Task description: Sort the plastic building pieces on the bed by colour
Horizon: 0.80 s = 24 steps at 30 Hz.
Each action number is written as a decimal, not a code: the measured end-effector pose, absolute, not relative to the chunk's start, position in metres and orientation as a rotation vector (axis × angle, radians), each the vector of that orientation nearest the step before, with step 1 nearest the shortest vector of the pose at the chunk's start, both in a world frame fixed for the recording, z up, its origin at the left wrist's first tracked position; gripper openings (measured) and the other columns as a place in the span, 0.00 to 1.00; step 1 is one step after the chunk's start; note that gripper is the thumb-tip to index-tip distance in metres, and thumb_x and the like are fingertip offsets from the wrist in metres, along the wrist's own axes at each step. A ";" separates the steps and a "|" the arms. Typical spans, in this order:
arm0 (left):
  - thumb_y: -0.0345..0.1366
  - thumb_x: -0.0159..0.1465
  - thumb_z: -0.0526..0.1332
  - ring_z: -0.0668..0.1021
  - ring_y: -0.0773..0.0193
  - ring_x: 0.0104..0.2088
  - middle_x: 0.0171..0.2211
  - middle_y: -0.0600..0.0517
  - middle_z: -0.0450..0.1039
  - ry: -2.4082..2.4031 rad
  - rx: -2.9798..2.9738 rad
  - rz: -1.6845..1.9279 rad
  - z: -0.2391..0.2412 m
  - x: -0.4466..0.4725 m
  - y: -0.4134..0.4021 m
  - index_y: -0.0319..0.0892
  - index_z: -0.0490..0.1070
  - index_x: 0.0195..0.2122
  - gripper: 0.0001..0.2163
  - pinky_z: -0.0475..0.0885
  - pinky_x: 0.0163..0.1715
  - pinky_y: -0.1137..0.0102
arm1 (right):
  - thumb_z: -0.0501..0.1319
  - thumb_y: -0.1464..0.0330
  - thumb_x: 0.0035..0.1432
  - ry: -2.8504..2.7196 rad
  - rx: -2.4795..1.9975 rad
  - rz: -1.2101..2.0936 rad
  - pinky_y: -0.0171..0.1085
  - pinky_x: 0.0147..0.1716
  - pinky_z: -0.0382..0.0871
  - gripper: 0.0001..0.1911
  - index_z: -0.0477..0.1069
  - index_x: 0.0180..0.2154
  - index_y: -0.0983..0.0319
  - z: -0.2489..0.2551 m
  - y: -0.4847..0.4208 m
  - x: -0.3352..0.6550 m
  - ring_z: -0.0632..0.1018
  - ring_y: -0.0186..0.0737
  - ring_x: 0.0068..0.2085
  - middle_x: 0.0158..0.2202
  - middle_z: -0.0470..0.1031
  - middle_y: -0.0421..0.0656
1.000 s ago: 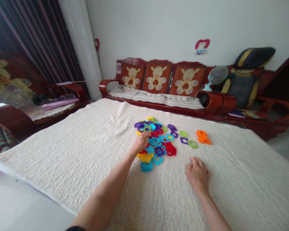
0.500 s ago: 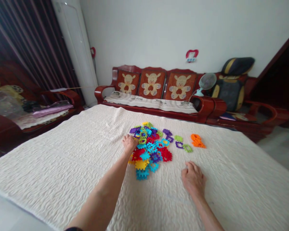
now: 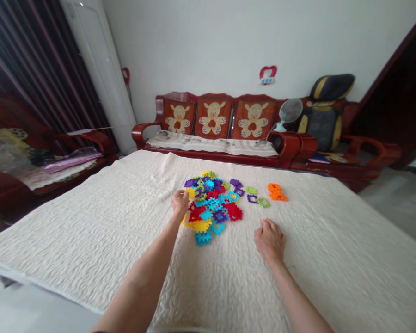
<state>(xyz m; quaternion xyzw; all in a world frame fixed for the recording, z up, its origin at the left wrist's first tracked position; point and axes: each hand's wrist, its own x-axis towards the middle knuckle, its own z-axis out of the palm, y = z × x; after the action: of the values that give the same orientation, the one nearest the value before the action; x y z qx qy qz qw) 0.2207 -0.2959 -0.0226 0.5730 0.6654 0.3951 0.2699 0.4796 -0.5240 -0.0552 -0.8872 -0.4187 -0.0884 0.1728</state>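
Note:
A heap of colourful plastic interlocking pieces lies on a cream quilted cloth. My left hand rests at the heap's left edge, fingers curled against the pieces; what they grip is hidden. My right hand lies on the cloth below and right of the heap, fingers curled under, with nothing visible in them. Two orange pieces sit stacked apart at the right. A few loose green and purple pieces lie between the orange ones and the heap.
A red wooden sofa with bear cushions stands behind the cloth. A small fan and a dark padded seat sit at its right end. Another wooden chair with bags stands on the left, by dark curtains.
My left hand has drawn back from the top of the heap to its left edge. The right hand has hardly moved. The camera shifted, so everything sits slightly further left.

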 end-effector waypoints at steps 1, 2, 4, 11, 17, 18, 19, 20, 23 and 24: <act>0.38 0.63 0.57 0.82 0.64 0.30 0.32 0.50 0.81 1.762 1.535 1.070 -0.022 0.221 -0.300 0.41 0.76 0.47 0.14 0.71 0.30 0.73 | 0.50 0.70 0.65 -1.182 -2.517 -0.242 0.45 0.53 0.60 0.21 0.73 0.54 0.63 -0.054 -0.524 0.478 0.69 0.47 0.60 0.61 0.71 0.51; 0.38 0.63 0.57 0.82 0.64 0.30 0.32 0.50 0.80 1.728 1.528 1.073 -0.021 0.223 -0.305 0.40 0.75 0.47 0.15 0.71 0.29 0.74 | 0.50 0.70 0.65 -1.183 -2.516 -0.234 0.44 0.53 0.59 0.20 0.73 0.54 0.63 -0.052 -0.524 0.477 0.69 0.47 0.60 0.61 0.71 0.51; 0.39 0.62 0.57 0.82 0.64 0.29 0.31 0.51 0.80 1.651 1.540 1.071 -0.019 0.227 -0.315 0.40 0.76 0.48 0.16 0.71 0.28 0.74 | 0.50 0.71 0.66 -1.191 -2.528 -0.195 0.42 0.53 0.59 0.20 0.72 0.55 0.63 -0.047 -0.526 0.477 0.69 0.46 0.61 0.62 0.70 0.50; 0.36 0.63 0.60 0.81 0.63 0.33 0.31 0.52 0.80 1.447 1.909 0.932 -0.004 0.268 -0.355 0.41 0.79 0.48 0.14 0.71 0.34 0.73 | 0.52 0.70 0.66 -1.185 -2.576 -0.138 0.41 0.52 0.59 0.17 0.75 0.51 0.63 -0.034 -0.555 0.509 0.73 0.46 0.56 0.57 0.75 0.49; 0.32 0.65 0.60 0.81 0.64 0.36 0.35 0.50 0.82 1.253 2.206 0.742 0.009 0.345 -0.388 0.41 0.79 0.50 0.14 0.72 0.40 0.72 | 0.52 0.68 0.67 -1.036 -2.566 -0.195 0.45 0.53 0.58 0.18 0.73 0.53 0.64 -0.041 -0.565 0.515 0.71 0.48 0.59 0.59 0.72 0.52; 0.32 0.66 0.59 0.81 0.63 0.37 0.37 0.49 0.82 1.240 2.222 0.739 0.010 0.354 -0.391 0.41 0.78 0.52 0.15 0.72 0.41 0.72 | 0.52 0.68 0.67 -1.034 -2.563 -0.195 0.45 0.53 0.58 0.18 0.73 0.53 0.64 -0.042 -0.565 0.514 0.71 0.48 0.58 0.59 0.72 0.52; 0.32 0.66 0.59 0.82 0.62 0.39 0.39 0.47 0.82 1.233 2.235 0.745 0.009 0.360 -0.394 0.40 0.77 0.53 0.16 0.73 0.43 0.71 | 0.52 0.68 0.67 -1.037 -2.558 -0.193 0.45 0.54 0.58 0.18 0.73 0.53 0.64 -0.043 -0.565 0.514 0.70 0.48 0.59 0.59 0.72 0.52; 0.32 0.66 0.58 0.82 0.61 0.42 0.42 0.46 0.82 1.232 2.246 0.763 0.007 0.364 -0.397 0.40 0.76 0.55 0.16 0.73 0.45 0.69 | 0.52 0.68 0.67 -1.045 -2.550 -0.186 0.44 0.54 0.58 0.18 0.73 0.53 0.64 -0.045 -0.565 0.514 0.70 0.48 0.59 0.59 0.72 0.51; 0.32 0.69 0.55 0.81 0.59 0.46 0.45 0.44 0.81 1.198 2.313 0.799 -0.007 0.363 -0.408 0.41 0.76 0.54 0.16 0.73 0.49 0.67 | 0.53 0.69 0.66 -1.061 -2.511 -0.139 0.43 0.54 0.59 0.18 0.74 0.52 0.63 -0.047 -0.563 0.522 0.71 0.47 0.58 0.58 0.74 0.50; 0.32 0.69 0.53 0.81 0.59 0.46 0.45 0.44 0.80 1.159 2.349 0.795 -0.014 0.361 -0.414 0.41 0.77 0.52 0.16 0.74 0.49 0.67 | 0.53 0.69 0.65 -1.065 -2.489 -0.127 0.42 0.54 0.60 0.18 0.74 0.52 0.63 -0.047 -0.560 0.526 0.72 0.47 0.56 0.57 0.74 0.51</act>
<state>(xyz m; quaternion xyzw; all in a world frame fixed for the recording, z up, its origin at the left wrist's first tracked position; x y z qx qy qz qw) 0.3613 -0.4138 -0.0145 0.8405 0.4149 0.2847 0.2008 0.5261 -0.5600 -0.0474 -0.8971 -0.3839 -0.0456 0.2139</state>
